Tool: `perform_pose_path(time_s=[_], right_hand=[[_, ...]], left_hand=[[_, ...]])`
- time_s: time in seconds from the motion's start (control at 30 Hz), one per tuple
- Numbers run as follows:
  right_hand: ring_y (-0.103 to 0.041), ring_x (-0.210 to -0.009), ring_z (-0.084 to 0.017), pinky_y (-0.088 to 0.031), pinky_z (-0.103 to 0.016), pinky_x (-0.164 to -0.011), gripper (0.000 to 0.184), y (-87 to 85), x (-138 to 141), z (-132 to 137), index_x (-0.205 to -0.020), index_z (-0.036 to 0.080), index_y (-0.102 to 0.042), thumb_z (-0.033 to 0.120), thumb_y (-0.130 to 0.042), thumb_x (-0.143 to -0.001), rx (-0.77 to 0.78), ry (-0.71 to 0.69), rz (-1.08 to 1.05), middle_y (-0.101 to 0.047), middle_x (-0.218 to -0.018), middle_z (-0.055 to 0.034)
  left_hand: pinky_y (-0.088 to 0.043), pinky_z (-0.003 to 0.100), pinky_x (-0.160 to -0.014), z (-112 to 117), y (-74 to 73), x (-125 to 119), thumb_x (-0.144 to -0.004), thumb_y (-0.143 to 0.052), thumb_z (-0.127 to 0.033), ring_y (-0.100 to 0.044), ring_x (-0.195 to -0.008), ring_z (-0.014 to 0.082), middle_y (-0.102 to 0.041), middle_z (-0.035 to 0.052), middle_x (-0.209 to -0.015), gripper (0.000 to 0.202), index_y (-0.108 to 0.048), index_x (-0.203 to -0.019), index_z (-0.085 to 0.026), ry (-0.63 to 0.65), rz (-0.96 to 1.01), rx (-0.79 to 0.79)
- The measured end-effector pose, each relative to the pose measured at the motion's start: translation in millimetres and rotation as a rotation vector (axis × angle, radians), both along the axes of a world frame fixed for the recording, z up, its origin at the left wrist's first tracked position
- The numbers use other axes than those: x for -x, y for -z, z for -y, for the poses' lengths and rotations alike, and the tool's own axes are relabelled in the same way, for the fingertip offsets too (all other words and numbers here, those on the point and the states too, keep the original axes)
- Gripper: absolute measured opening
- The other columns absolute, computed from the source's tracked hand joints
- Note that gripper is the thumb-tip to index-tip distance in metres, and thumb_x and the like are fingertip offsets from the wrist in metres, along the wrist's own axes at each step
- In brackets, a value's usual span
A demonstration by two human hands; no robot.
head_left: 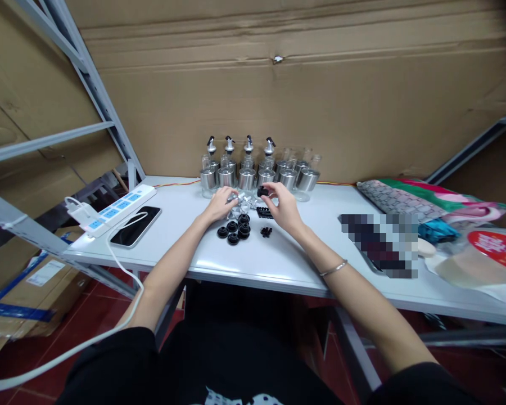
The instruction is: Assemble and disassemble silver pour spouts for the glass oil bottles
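My left hand (222,203) rests at the left edge of a pile of silvery and clear parts (245,203), its fingers curved and apart, touching them. My right hand (282,207) pinches a black ribbed stopper (262,192) between thumb and fingers, just above the pile's right side. Several more black stoppers (233,238) lie in a cluster in front of my left hand. Below my right hand is a row of small black pieces (263,212), partly covered by the fingers. A few loose black bits (266,232) sit nearer to me.
Glass-and-metal bottles (247,180) stand in rows behind my hands; several back ones carry pourer spouts (248,145). At left are a power strip (122,209), a phone (135,227) and a white cable (142,287). A pixelated object (373,244) and bags (430,205) occupy the right.
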State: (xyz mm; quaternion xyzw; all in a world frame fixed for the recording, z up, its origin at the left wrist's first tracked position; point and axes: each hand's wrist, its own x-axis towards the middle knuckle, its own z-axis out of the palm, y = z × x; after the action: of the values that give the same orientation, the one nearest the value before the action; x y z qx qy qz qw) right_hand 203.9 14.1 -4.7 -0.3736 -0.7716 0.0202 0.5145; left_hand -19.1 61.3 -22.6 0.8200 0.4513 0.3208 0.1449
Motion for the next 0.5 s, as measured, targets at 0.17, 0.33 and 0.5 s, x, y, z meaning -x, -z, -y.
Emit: perform_pose_path(time_s=[0.17,0.33,0.5], right_hand=[[-0.064,-0.089,-0.023,-0.048,-0.039,-0.084,0.018,6.5,-6,-15,-0.1,0.016,-0.056,0.024,-0.047,-0.086,0.362,0.153,-0.042,-0.067,-0.095,-0.0109],[-0.066,-0.081,-0.022,-0.048,-0.036,-0.078,0.015,12.9,-1,-32,-0.096,0.018,-0.052,0.026,-0.042,-0.089,0.496,0.15,-0.021,-0.069,-0.084,-0.0079],[-0.066,-0.081,-0.023,-0.047,-0.034,-0.076,0.013,12.5,18,-36,-0.094,0.02,-0.052,0.027,-0.043,-0.089,0.537,0.097,0.036,-0.068,-0.082,-0.0066]], left_hand=[[-0.03,0.04,-0.11,-1,-10.4,19,-0.07,-0.057,-0.022,-0.037,-0.129,0.0252,-0.042,0.0077,-0.133,0.06,-0.042,-0.128,-0.02,0.117,-0.063,0.288],[-0.023,0.041,-0.114,-2,-6.5,19,-0.063,-0.071,-0.038,-0.03,-0.135,0.0306,-0.032,0.0145,-0.143,0.089,-0.03,-0.138,-0.016,0.13,-0.167,0.349],[-0.025,0.044,-0.113,-1,-1.9,17,-0.066,-0.07,-0.05,-0.029,-0.136,0.0324,-0.032,0.0165,-0.143,0.092,-0.028,-0.14,-0.016,0.075,-0.206,0.279]])
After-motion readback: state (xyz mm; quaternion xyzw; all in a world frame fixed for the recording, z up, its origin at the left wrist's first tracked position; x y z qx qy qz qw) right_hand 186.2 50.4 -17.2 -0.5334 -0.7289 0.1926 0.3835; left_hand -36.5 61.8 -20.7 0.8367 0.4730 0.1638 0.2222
